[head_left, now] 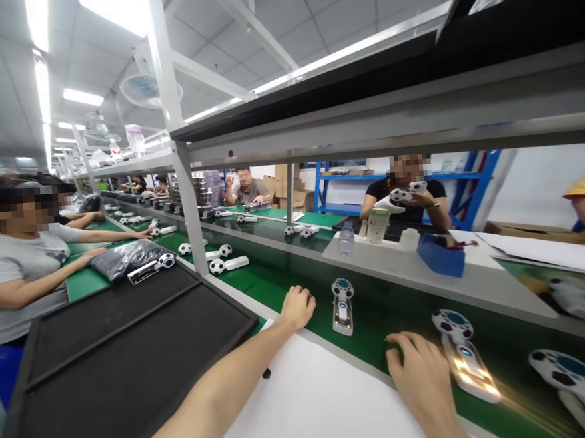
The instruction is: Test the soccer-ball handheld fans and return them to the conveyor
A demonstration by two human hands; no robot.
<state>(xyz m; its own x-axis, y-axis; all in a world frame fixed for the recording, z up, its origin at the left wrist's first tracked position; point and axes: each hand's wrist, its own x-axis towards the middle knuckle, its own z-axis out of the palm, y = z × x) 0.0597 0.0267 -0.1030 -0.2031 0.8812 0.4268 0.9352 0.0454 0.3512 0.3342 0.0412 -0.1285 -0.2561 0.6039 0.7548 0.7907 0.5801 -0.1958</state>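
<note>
My left hand (296, 307) rests at the near edge of the green conveyor belt (257, 285), fingers curled into a loose fist with nothing seen in it. Just right of it lies a white football-headed device (342, 305) on the belt, not touched. My right hand (420, 369) lies palm down on the belt, fingers bent, beside a second such device (465, 354) with lit yellow lights, at most brushing it. A third one (569, 383) lies at the far right.
A white sheet (310, 404) covers the bench before me; a black tray (125, 344) lies to the left. More devices dot the belt further up. Co-workers sit along both sides. A water bottle (346, 239) and blue tape dispenser (441, 254) stand on the grey divider.
</note>
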